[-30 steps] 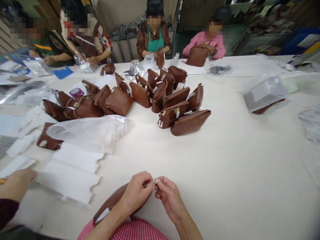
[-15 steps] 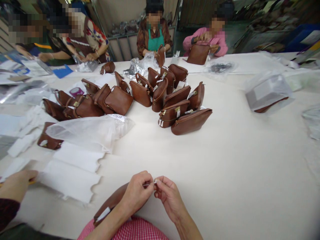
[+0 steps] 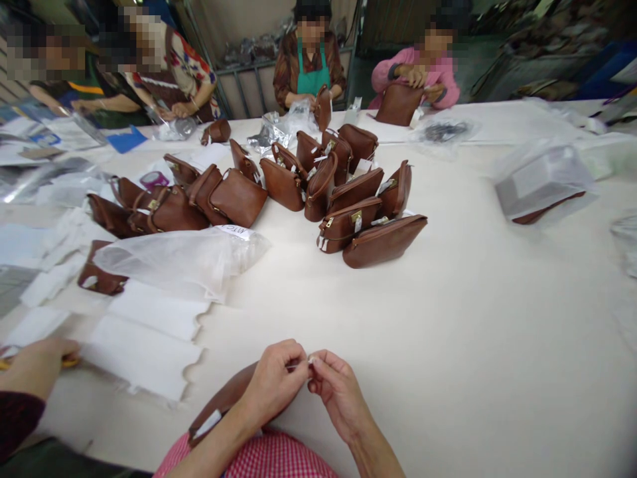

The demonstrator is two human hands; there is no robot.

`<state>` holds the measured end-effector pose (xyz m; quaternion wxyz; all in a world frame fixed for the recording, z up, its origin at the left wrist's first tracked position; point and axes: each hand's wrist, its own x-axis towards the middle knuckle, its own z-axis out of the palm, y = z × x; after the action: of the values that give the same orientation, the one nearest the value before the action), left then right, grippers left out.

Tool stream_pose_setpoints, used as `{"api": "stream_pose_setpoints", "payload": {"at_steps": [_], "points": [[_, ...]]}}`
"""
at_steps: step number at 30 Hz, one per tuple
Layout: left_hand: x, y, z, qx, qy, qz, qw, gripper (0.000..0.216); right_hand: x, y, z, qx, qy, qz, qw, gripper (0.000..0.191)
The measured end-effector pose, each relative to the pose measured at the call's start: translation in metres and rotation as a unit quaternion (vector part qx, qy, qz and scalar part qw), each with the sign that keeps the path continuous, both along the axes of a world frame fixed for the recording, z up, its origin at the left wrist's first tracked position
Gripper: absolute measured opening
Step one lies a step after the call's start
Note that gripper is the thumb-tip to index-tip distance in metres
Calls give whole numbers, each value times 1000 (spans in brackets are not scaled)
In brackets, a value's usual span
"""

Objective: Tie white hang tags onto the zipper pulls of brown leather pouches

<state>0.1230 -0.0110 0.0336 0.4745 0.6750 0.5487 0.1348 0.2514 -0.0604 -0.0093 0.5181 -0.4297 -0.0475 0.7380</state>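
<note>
Near the front edge of the table, my left hand [image 3: 279, 380] and my right hand [image 3: 336, 392] meet fingertip to fingertip. Both are closed in a pinch on a thin white string [image 3: 297, 365], whose small pale end lies between my right thumb and forefinger. What the string belongs to is hidden. Under my left wrist and forearm a brown leather bag [image 3: 229, 398] leans close to my body, with a white tag or paper [image 3: 206, 423] on it. My arms cover much of this bag.
Several brown bags [image 3: 239, 196] stand mid-table, with a clear plastic bag [image 3: 174, 259] and white paper sheets [image 3: 144, 355] at left. A co-worker's hand [image 3: 37, 365] holds yellow-handled scissors at far left. Several people work along the far side. A wrapped bag [image 3: 542, 182] lies right.
My hands stay almost in place, still pinching the string. The whole view has shifted slightly. The co-worker's hand at left has moved a little with the scissors.
</note>
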Motion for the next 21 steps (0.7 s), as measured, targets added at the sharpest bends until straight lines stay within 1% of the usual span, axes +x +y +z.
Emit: {"api": "stream_pose_setpoints", "payload": {"at_steps": [4,9,11,13,14,16,19,21], "points": [[1,1,3,-15,-1,7,1000,20,-1,-1,1,0,0,-2,1000,33],[1,0,0,-22,10,15,1000,21,-4,-2,1,7,-20,3,1000,34],[1,-1,-2,-16,23,19,999,22,-5,-2,0,22,-50,4,999,34],[1,-2,-2,-2,45,16,999,24,-7,-2,-2,43,-116,4,992,34],[1,-3,-1,7,58,13,998,25,-7,-2,-3,56,-161,1,985,34],[1,-6,1,19,83,4,996,29,-9,-2,-6,88,-259,-8,962,32],[2,-10,5,22,102,-1,995,31,-11,-3,-11,148,-385,-29,910,27],[3,-13,5,18,92,11,996,32,-14,-6,-16,198,-446,-39,872,27]]}}
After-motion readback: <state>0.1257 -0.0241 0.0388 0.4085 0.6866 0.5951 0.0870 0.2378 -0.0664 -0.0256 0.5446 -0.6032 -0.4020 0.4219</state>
